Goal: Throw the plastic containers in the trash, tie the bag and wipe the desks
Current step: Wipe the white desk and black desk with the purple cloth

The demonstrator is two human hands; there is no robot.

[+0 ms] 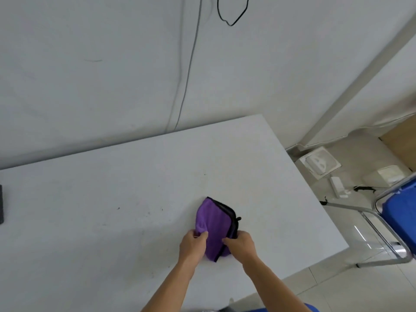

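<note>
Single head-worn view, looking forward and steeply down onto a white desk (112,210); wall (90,64) at far side, floor (337,289) at right, hands near.

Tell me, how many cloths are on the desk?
1: a purple cloth lying near the desk's front right, gripped by the left hand and right hand. No others show.

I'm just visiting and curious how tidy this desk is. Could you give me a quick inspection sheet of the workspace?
Surface: white desk, faint specks and smudges.
Job's things: folded purple cloth with black edging, on the desk.
Clutter: dark object at the desk's left edge.
Grippers: left hand and right hand both grip the cloth's near end.
Cables: grey cable and black loop on the wall.
Surroundings: blue chair, white items on the floor.
</note>
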